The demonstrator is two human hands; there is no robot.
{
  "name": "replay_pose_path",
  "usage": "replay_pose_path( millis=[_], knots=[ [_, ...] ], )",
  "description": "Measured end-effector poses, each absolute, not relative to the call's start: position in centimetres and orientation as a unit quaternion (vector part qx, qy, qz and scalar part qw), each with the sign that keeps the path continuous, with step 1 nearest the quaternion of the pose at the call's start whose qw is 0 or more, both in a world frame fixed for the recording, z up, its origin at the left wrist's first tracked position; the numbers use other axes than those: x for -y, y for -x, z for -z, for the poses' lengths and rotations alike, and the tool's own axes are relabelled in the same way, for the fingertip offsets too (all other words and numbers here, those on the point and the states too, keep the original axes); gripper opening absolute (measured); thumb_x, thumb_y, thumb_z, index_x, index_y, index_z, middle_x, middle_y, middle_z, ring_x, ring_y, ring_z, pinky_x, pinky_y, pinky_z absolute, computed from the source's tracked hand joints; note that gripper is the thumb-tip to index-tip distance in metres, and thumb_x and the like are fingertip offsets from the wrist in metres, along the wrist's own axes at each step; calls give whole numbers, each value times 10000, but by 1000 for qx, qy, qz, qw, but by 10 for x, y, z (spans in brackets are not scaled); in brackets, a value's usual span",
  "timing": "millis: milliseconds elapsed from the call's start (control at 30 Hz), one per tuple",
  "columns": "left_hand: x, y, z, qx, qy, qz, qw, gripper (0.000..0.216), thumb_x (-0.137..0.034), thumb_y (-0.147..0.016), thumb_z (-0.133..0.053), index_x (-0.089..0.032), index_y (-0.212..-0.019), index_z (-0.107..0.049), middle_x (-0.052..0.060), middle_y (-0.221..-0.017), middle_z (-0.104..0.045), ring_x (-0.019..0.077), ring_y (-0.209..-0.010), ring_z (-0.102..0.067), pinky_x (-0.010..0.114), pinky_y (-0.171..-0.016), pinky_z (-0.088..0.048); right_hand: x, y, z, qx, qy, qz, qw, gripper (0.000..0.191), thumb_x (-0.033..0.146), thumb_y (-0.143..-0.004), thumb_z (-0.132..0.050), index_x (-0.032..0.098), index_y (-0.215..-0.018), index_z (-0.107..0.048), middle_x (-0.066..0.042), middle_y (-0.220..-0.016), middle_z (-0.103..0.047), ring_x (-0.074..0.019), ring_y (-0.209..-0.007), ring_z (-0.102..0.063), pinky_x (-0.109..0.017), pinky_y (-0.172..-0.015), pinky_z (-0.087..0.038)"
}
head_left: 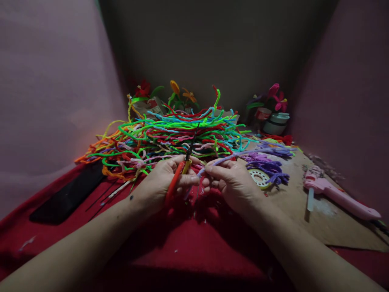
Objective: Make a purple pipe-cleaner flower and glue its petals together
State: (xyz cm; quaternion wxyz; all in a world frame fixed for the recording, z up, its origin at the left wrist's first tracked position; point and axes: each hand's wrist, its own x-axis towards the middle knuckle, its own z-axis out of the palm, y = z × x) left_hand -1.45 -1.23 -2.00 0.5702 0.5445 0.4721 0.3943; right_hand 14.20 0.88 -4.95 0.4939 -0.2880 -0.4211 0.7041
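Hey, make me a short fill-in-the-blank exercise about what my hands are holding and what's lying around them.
1. The orange-handled tool is in the ____ hand.
2. The fuzzy strand pinched by the right hand is pale ____.
3. A pink ____ lies on the brown cardboard.
4. The flat black device lies on cloth coloured ____.

Missing words: left; purple; glue gun; red.

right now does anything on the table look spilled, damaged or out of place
Slightly messy: pale scraps dot the red cloth, and a whitish patch, possibly residue, marks the brown board beside the pink glue gun. The pliers in the left hand look intact.
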Motion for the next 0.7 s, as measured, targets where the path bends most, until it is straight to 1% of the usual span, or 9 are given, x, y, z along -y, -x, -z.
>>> replay_pose_path(
  millis=[67,133,200,300,400,467,600,700],
  knots=[
    [12,14,20,-479,-544,-393,566,434,-223,-644,-679,-172,-1061,-572,2,-664,-601,93,-489,-507,190,-433,-368,-7,-140,51,433,291,-706,478,128,200,-636,-681,122,-715,-619,-15,-575,-613,-105,-469,-546,-225,-448,-453],
    [13,13,20,-473,-539,-397,572,454,-214,-620,-692,-169,-1057,-578,16,-692,-623,124,-541,-561,211,-469,-415,-5,-138,51,457,304,-697,461,113,214,-647,-674,118,-679,-623,1,-501,-578,-81,-412,-496,-196,-407,-404],
    [14,11,20,-457,-530,-406,587,463,-202,-613,-696,-169,-1059,-575,32,-740,-644,152,-602,-601,245,-539,-465,-3,-137,51,474,324,-681,455,121,224,-659,-664,116,-632,-617,7,-461,-556,-69,-385,-468,-183,-386,-373],
    [16,9,20,-442,-510,-408,615,463,-190,-657,-660,-170,-1104,-541,52,-773,-657,179,-645,-630,299,-614,-499,-3,-137,50,465,333,-681,456,120,224,-646,-672,119,-643,-613,5,-478,-573,-78,-409,-499,-185,-404,-396],
    [16,8,19,-444,-499,-402,627,464,-146,-689,-617,-170,-1138,-501,57,-770,-656,188,-657,-637,298,-596,-504,-5,-138,51,446,319,-693,468,145,225,-627,-688,119,-691,-613,1,-511,-594,-90,-438,-528,-196,-426,-427],
    [16,7,18,-443,-502,-407,621,457,-121,-686,-612,-163,-1126,-497,44,-742,-648,177,-645,-633,270,-570,-499,-6,-139,52,434,310,-700,475,161,226,-620,-696,117,-706,-614,-4,-535,-603,-90,-452,-534,-198,-435,-430],
    [18,7,16,-453,-517,-444,575,437,-127,-658,-645,-156,-1074,-515,-3,-672,-610,109,-517,-572,193,-459,-439,-7,-140,52,416,297,-717,475,198,233,-597,-716,117,-733,-630,-13,-580,-618,-95,-485,-542,-211,-459,-437],
    [18,9,16,-462,-526,-447,556,422,-157,-650,-660,-162,-1051,-528,-27,-640,-577,79,-470,-516,178,-431,-402,-7,-140,51,425,302,-716,465,175,217,-600,-709,115,-728,-647,-22,-607,-628,-91,-486,-528,-215,-466,-430]
  ],
)
